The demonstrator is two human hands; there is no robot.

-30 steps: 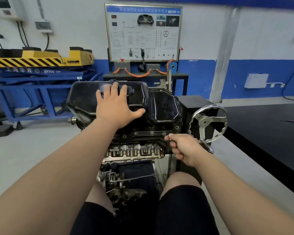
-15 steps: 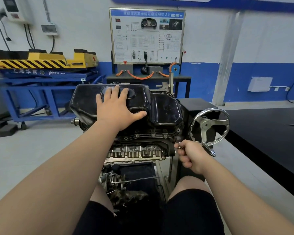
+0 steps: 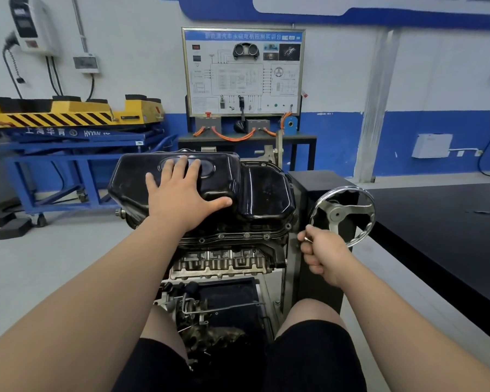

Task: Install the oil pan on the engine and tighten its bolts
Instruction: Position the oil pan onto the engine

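The black oil pan [image 3: 263,190] sits on top of the upturned engine [image 3: 224,260], which is held in a stand. A row of bolts [image 3: 246,236] shows along the pan's near flange. My left hand [image 3: 181,196] lies flat on the pan's raised left half, fingers spread. My right hand [image 3: 323,251] is curled into a fist right of the engine, just below the chrome handwheel [image 3: 343,215]. A small metal part [image 3: 306,238] sticks out of the fist; I cannot tell what it is.
The black stand column [image 3: 320,188] rises behind the handwheel. A black bench [image 3: 441,222] runs along the right. A blue and yellow lift table [image 3: 68,128] stands at the back left and a training board [image 3: 242,72] behind the engine. My knees are under the engine.
My right hand has drawn away from the pan's near flange, moving right and down to just under the handwheel. My left hand stays pressed on the pan.
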